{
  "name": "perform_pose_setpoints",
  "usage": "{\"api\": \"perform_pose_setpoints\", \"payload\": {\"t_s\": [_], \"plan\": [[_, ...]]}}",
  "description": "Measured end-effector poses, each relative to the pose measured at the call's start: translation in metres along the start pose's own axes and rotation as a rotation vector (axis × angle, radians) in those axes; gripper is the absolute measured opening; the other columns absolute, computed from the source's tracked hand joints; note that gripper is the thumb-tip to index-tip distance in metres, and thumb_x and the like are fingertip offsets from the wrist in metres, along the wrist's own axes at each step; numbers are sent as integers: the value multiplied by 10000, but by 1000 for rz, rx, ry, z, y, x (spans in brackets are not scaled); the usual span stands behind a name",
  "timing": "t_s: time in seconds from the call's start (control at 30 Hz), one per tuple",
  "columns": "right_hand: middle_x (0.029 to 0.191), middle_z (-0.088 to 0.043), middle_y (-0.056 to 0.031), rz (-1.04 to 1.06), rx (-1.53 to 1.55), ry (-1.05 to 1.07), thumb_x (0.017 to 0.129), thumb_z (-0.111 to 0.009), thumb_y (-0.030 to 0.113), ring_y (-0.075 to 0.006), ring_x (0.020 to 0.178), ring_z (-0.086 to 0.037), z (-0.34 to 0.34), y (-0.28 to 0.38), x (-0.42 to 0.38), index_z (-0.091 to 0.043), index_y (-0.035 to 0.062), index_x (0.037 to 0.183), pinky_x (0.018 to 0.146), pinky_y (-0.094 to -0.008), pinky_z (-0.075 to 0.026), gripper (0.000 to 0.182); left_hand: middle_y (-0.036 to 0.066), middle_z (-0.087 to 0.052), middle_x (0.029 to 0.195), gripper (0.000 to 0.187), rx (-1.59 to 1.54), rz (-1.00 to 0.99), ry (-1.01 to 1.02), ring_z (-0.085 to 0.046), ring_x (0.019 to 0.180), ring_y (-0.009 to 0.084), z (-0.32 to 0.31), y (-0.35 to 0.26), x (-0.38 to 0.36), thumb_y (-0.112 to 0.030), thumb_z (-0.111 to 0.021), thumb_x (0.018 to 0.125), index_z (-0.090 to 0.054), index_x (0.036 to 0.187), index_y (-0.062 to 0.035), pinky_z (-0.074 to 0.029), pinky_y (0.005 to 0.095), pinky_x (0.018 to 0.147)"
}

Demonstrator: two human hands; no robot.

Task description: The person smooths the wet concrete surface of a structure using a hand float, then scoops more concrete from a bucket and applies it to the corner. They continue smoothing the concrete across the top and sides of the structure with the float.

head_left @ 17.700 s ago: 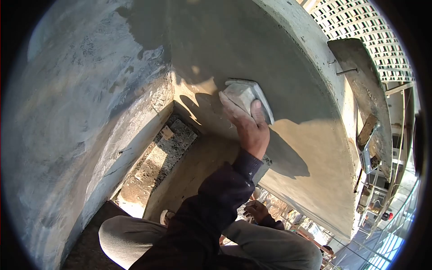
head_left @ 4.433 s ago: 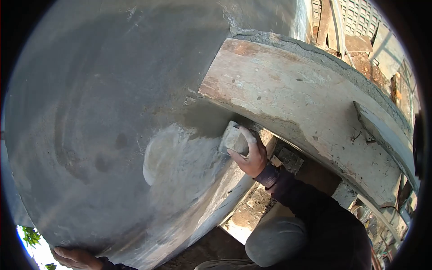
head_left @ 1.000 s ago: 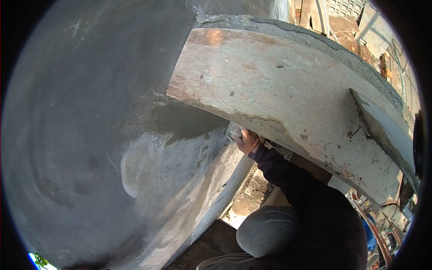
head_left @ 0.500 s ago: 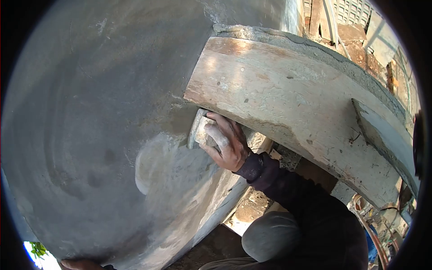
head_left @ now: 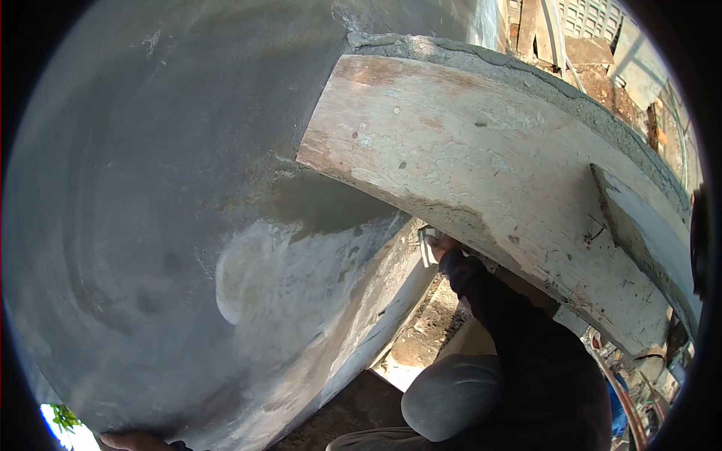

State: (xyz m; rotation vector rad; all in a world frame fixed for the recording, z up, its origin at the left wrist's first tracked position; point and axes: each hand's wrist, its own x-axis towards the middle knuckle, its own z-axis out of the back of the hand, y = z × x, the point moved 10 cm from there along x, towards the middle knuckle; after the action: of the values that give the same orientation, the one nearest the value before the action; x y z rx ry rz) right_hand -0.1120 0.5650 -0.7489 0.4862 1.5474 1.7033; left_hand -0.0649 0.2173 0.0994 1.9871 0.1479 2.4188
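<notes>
A curved plastered wall (head_left: 165, 225) spreads left of the right fingers, a plywood board (head_left: 459, 143) above them. The left hand (head_left: 129, 441) touches the wall's lower edge, finger spacing unclear. The right hand (head_left: 447, 244), partly hidden, grips a hand float (head_left: 428, 248) at its fingertips, apparently mid-stroke; another stroke calls for clearance under the board.

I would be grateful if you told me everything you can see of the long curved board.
The curved board looks like worn plywood, pale with a browner left end and small dark spots. Rough grey mortar runs along its upper edge. Its left end meets the grey wall; a smaller piece seemingly rests against its right part.
</notes>
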Motion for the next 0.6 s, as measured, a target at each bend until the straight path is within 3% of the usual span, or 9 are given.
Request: {"api": "perform_pose_setpoints", "payload": {"t_s": [0.07,0.17,0.3,0.33,0.37,0.5,0.53,0.6], "plan": [[1084,-581,-94,46,256,-10,800,-683,294,-220,970,-566,3,22,-25,-524,4,1140,847,-361,-464,475,301,-500,1101,586,42,-12,1,-473,1002,415,2,-3,0,-427,-268,970,-514,1094,90,-351,539,898],[981,-612,-47,-190,715,240,861,-581,267,-155,857,-601,-4,45,-40,-554,46,1089,754,-301,-505,318,306,-506,1069,599,101,-85,-9,-472,982,422,6,-25,-2,-438,-262,970,-520,1078,91,-353,538,884],[960,-622,-65,-488,1223,504,907,-450,250,-172,871,-610,17,199,-83,-564,63,1082,755,-317,-513,280,311,-502,1043,632,114,-56,-9,-464,970,437,7,-18,-2,-472,-251,963,-522,1060,91,-349,540,874],[1072,-592,-58,-533,1210,587,878,-481,174,-149,967,-585,17,215,-90,-507,53,1155,835,-335,-491,303,309,-500,1041,651,111,-56,-9,-463,968,437,7,-21,-2,-493,-249,956,-516,1062,91,-345,542,872],[1119,-569,-92,-454,1132,520,862,-501,141,-185,1006,-573,36,258,-93,-470,30,1207,854,-351,-478,364,307,-500,1041,654,117,-61,-16,-463,968,436,8,-21,-1,-497,-249,954,-516,1064,90,-344,543,871],[1242,-473,-236,763,324,138,809,-622,83,-350,1106,-513,120,429,-108,-366,-9,1310,929,-400,-421,569,303,-501,1045,661,127,-60,-17,-462,967,435,9,-21,-2,-509,-254,949,-519,1064,86,-342,545,866],[1242,-462,-268,964,324,17,766,-690,85,-402,1114,-494,123,448,-111,-374,-8,1307,943,-431,-402,633,302,-501,1046,662,123,-52,-13,-462,966,435,8,-21,-2,-510,-256,948,-521,1063,85,-342,545,864],[1243,-458,-277,1121,262,-59,737,-716,56,-406,1100,-507,123,482,-109,-363,-6,1323,921,-449,-418,686,299,-501,1047,664,123,-58,-20,-461,964,435,8,-21,-2,-516,-257,946,-523,1061,83,-341,545,864]]}}
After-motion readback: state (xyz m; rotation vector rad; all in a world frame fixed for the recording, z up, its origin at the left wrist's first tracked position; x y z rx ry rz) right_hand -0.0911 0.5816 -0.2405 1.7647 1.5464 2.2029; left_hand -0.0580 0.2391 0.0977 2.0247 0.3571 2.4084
